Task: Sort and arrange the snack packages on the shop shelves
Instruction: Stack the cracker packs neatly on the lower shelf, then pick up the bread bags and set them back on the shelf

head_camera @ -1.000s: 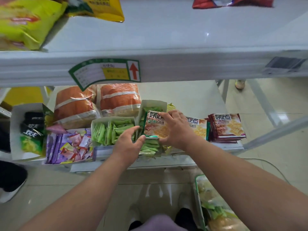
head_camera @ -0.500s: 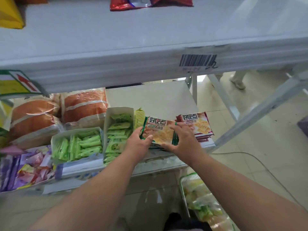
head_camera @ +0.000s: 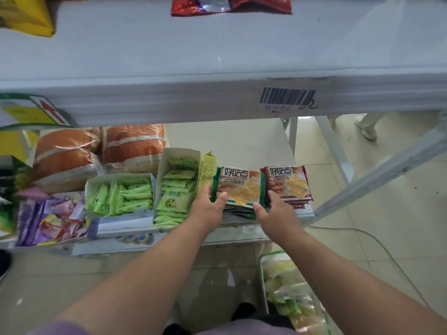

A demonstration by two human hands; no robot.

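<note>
On the lower shelf (head_camera: 242, 141), a stack of green-edged cracker packs (head_camera: 238, 189) is gripped at its front corners by the left hand (head_camera: 208, 210) and the right hand (head_camera: 275, 212), thumbs laid on top. A red-edged stack (head_camera: 289, 184) is set just beside it, on its right.

Both arms fwd; left hand (head_camera: 210, 209) & right hand (head_camera: 274, 212) gripping, fingers seemingly curled.
</note>
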